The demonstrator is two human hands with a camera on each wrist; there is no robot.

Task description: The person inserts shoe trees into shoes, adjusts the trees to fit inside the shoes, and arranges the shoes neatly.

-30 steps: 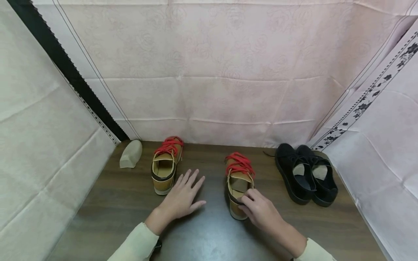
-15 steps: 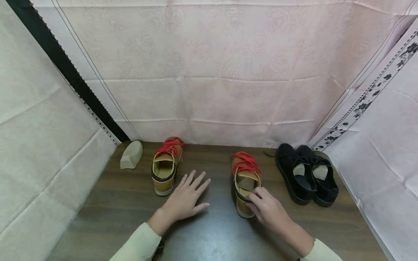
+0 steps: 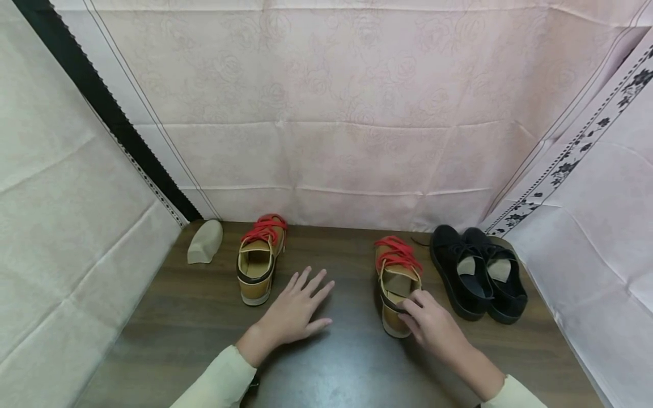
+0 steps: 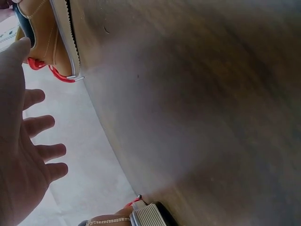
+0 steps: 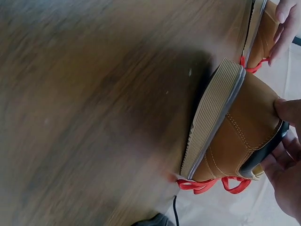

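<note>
My right hand (image 3: pixel 433 324) pinches the heel collar of a tan shoe (image 3: pixel 395 283) with red laces, thumb outside and fingers inside the opening. In the right wrist view the same tan shoe (image 5: pixel 242 127) shows its ribbed pale sole and dark padded collar, the sole tilted close over the wooden surface. The left hand (image 3: pixel 293 311) hovers with spread, straight fingers and holds nothing. Left of it stands the matching tan shoe (image 3: pixel 257 258), also red-laced, toe toward the back cloth. In the left wrist view, the left hand (image 4: pixel 23 141) is apart from both shoes.
Two black shoes (image 3: pixel 461 272) stand side by side at the right, one lace trailing left. A pale, rounded shoe insert (image 3: pixel 205 242) lies at the far left of the brown wooden tabletop (image 3: pixel 326 362). Pale cloth (image 3: pixel 326 113) walls off the back and both sides.
My right hand has moved the tan shoe rightward, toward the black shoes. The left hand has drifted slightly right, fingers still spread. The other tan shoe has stayed put.
</note>
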